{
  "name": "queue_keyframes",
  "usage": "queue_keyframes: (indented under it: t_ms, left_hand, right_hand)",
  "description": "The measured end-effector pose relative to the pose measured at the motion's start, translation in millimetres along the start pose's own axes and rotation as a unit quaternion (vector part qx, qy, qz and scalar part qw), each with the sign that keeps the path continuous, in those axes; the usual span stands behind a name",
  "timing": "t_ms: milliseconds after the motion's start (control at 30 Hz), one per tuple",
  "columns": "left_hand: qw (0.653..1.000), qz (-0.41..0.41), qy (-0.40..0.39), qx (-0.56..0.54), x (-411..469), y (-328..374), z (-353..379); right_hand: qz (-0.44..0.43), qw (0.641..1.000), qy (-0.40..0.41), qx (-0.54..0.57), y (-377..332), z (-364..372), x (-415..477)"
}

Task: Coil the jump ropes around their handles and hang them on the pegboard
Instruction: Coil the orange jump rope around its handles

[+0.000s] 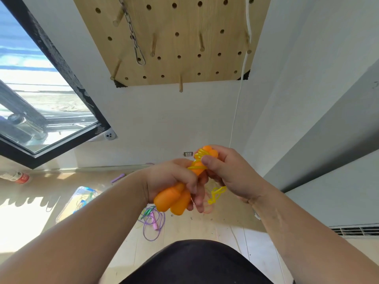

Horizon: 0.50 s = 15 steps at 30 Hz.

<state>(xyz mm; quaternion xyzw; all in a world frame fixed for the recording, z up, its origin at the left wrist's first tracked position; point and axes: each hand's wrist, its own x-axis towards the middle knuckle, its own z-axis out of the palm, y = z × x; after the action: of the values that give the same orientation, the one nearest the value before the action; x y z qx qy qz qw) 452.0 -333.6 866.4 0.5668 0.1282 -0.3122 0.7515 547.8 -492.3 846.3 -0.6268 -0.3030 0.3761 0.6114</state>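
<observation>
Two orange jump-rope handles (pixel 173 200) lie side by side in front of my chest. My left hand (pixel 174 179) grips them around the middle. Their yellow rope (pixel 200 158) is wound in several turns around the upper ends. My right hand (pixel 227 173) holds those upper ends, its thumb pressing on the coils. A short loose loop of yellow rope (pixel 215 194) hangs below my right palm. On the wall above is the wooden pegboard (pixel 176 44) with several wooden pegs (pixel 180 84).
A metal chain with a snap hook (pixel 136 48) hangs on the pegboard's left; a white cord (pixel 242 78) runs down its right edge. On the floor lie a purple and green jump rope (pixel 152 223), a clear plastic box (pixel 79 199) and a bottle (pixel 17 177). A window (pixel 41 99) is at left.
</observation>
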Motion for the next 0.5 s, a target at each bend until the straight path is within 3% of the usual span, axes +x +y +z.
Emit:
queue_keyframes:
  t_ms: [67, 133, 300, 400, 500]
  left_hand:
    - [0.991, -0.01, 0.079, 0.104, 1.4, -1.0, -2.6]
    - [0.96, 0.016, 0.179, 0.214, 6.0, -4.0, -1.3]
    - [0.858, 0.089, 0.388, 0.324, 14.9, -15.7, 11.2]
    - [0.741, 0.174, 0.481, 0.436, 13.7, -26.0, 21.3]
    - [0.629, 0.172, 0.477, 0.589, 17.0, -34.8, 24.3]
  right_hand:
    - [-0.017, 0.996, 0.052, -0.071, 4.8, 5.4, -1.0]
    - [-0.023, 0.983, 0.103, -0.148, 9.6, 8.7, -1.6]
    - [-0.01, 0.977, 0.184, -0.112, 8.0, 8.3, 2.2]
    - [0.002, 0.978, 0.197, -0.061, 3.9, 6.0, 4.5]
    - [0.039, 0.979, 0.2, 0.018, -2.7, 9.4, 4.5]
